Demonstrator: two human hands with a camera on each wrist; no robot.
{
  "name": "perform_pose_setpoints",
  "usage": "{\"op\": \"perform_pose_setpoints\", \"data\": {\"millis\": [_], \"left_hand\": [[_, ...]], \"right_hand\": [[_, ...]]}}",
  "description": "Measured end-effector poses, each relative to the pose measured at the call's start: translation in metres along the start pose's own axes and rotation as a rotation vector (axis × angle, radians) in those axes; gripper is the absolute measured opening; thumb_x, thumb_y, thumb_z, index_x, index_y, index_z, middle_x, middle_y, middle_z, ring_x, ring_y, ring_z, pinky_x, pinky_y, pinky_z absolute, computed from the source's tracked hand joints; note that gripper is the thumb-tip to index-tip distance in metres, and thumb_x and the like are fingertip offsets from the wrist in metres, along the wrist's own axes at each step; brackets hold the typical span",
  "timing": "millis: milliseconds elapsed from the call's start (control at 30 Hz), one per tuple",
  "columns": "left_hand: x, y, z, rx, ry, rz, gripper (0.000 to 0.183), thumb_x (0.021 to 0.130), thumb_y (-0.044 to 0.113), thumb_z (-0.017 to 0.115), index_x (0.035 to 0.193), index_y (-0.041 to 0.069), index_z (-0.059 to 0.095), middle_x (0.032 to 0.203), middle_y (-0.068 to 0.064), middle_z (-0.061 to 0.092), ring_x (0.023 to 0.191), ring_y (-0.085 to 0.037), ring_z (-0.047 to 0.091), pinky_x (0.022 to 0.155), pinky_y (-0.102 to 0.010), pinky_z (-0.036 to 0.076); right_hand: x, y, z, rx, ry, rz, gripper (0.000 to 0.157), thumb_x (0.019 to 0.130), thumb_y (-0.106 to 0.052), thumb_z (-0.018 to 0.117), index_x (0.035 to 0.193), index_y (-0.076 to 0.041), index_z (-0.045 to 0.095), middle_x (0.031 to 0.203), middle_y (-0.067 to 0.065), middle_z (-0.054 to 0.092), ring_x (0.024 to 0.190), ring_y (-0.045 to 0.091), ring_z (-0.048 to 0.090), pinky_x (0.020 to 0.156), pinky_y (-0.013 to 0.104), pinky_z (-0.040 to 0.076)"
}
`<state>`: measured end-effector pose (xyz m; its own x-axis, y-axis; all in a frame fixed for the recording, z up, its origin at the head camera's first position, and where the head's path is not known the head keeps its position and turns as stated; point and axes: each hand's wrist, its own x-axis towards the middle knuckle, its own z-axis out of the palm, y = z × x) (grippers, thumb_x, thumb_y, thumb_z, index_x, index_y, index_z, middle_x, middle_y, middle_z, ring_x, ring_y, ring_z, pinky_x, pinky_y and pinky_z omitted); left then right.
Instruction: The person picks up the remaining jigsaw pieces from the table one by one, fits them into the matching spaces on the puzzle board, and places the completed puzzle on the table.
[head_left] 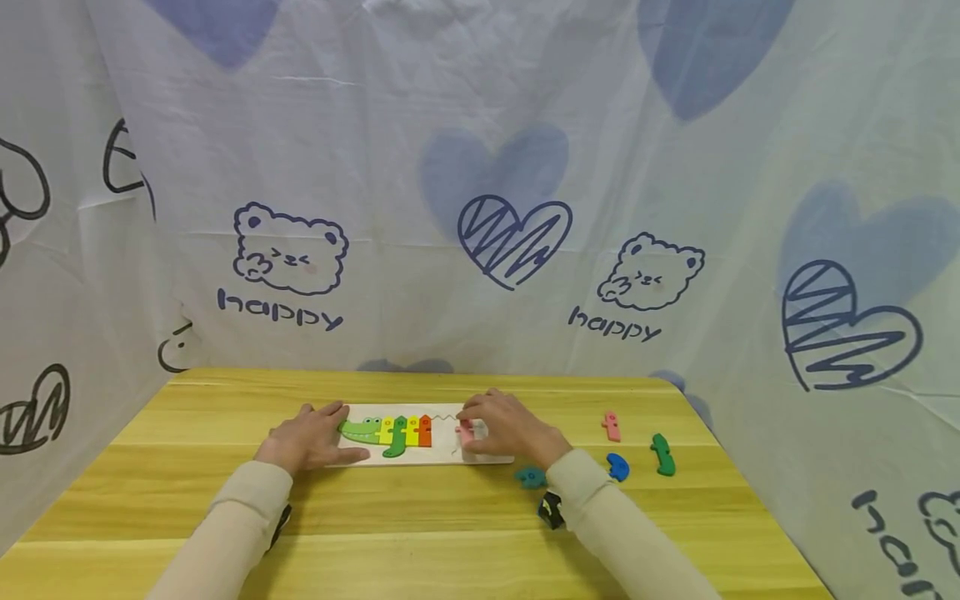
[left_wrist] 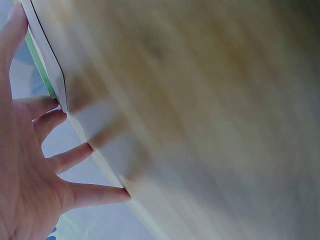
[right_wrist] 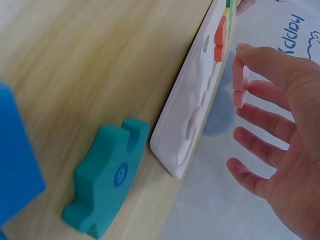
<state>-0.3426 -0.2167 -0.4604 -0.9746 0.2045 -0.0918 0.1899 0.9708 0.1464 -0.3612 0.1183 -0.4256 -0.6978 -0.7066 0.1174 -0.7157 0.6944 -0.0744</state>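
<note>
A white wooden puzzle board [head_left: 442,454] lies on the table, its left part filled with crocodile pieces: a green head [head_left: 362,431], yellow and green body pieces, a green leg and an orange piece [head_left: 425,432]. My left hand [head_left: 306,437] rests at the board's left end, fingers straight and spread. In the left wrist view its fingertips touch the board's corner and the tabletop. Between thumb and fingers, my right hand [head_left: 512,425] pinches a pink puzzle piece [right_wrist: 239,82] over the board's right half, where the recess is bare.
Right of the board lie a teal piece [head_left: 531,477] with a printed number, a blue curved piece [head_left: 618,467], another pink piece [head_left: 612,426] and a long green piece [head_left: 663,455]. A printed cloth [head_left: 405,317] hangs behind the wooden table [head_left: 405,542].
</note>
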Motion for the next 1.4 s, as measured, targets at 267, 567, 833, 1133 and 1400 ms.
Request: {"op": "perform_pose_setpoints", "data": {"millis": [267, 567, 833, 1133, 1400], "left_hand": [[0.001, -0.001, 0.001, 0.001, -0.004, -0.006, 0.105, 0.072, 0.083, 0.05, 0.147, 0.01, 0.037, 0.154, -0.015, 0.032, 0.133, -0.059, 0.027, 0.088, -0.079, 0.034], [0.0, 0.0, 0.001, 0.004, -0.004, -0.003, 0.105, 0.072, 0.082, 0.05, 0.147, 0.01, 0.036, 0.154, -0.015, 0.032, 0.133, -0.059, 0.027, 0.087, -0.079, 0.035], [0.0, -0.001, 0.001, 0.008, -0.01, -0.01, 0.106, 0.071, 0.084, 0.049, 0.147, 0.012, 0.036, 0.155, -0.014, 0.031, 0.134, -0.057, 0.028, 0.086, -0.08, 0.034], [0.0, 0.0, 0.0, 0.013, -0.002, -0.003, 0.105, 0.071, 0.084, 0.049, 0.147, 0.011, 0.036, 0.154, -0.015, 0.032, 0.133, -0.057, 0.028, 0.086, -0.079, 0.036], [-0.001, 0.0, 0.001, 0.01, -0.002, -0.003, 0.105, 0.072, 0.083, 0.049, 0.147, 0.011, 0.037, 0.154, -0.014, 0.032, 0.133, -0.057, 0.029, 0.086, -0.079, 0.036]], "right_hand": [[0.011, -0.003, 0.005, -0.02, 0.009, -0.03, 0.043, 0.084, -0.039, 0.069, 0.121, -0.017, 0.067, 0.126, 0.001, 0.063, 0.11, 0.022, 0.054, 0.091, 0.037, 0.048], [0.02, -0.008, 0.009, -0.023, 0.012, -0.017, 0.044, 0.084, -0.039, 0.069, 0.122, -0.017, 0.066, 0.129, 0.001, 0.061, 0.112, 0.022, 0.054, 0.091, 0.038, 0.048], [0.028, -0.012, 0.016, -0.012, 0.01, -0.013, 0.045, 0.083, -0.04, 0.07, 0.123, -0.019, 0.066, 0.13, 0.0, 0.06, 0.115, 0.023, 0.053, 0.093, 0.042, 0.047], [0.032, -0.016, 0.02, -0.032, 0.019, -0.016, 0.043, 0.085, -0.041, 0.069, 0.122, -0.02, 0.066, 0.131, 0.001, 0.061, 0.114, 0.023, 0.054, 0.091, 0.042, 0.048], [0.036, -0.018, 0.025, -0.054, 0.011, -0.019, 0.042, 0.086, -0.042, 0.067, 0.122, -0.021, 0.066, 0.128, 0.0, 0.062, 0.109, 0.022, 0.054, 0.086, 0.04, 0.049]]}}
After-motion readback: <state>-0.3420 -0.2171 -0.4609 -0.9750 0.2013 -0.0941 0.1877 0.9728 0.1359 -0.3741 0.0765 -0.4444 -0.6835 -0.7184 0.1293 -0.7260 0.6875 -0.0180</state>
